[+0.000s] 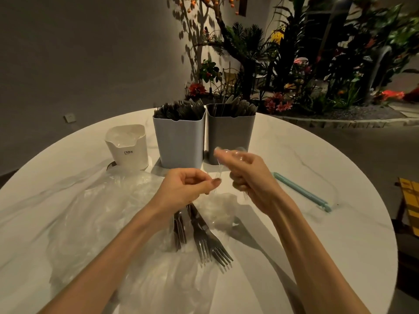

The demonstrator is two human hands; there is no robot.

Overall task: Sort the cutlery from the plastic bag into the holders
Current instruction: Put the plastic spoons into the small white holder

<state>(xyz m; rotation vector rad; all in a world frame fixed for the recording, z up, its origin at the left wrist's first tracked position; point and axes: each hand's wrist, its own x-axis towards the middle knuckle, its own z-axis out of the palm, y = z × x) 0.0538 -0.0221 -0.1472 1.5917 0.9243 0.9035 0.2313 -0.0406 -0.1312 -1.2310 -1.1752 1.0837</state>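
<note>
My left hand (188,189) grips the handles of a bundle of dark forks (204,236), whose tines point toward me over the crumpled clear plastic bag (102,211). Its thumb and forefinger also pinch the handle end of a clear plastic spoon. My right hand (249,175) holds several clear plastic spoons (229,154), bowls up, just in front of the holders. A light blue holder (179,143) is packed with dark forks. Beside it, a dark grey holder (230,137) holds dark knives. A small white holder (128,148) on the left contains clear spoons.
The round white table (317,223) carries a teal sealing stick (301,191) to the right of my right hand. A yellow chair (409,200) stands at the table's right edge. Plants and flowers (294,75) fill the background behind the holders.
</note>
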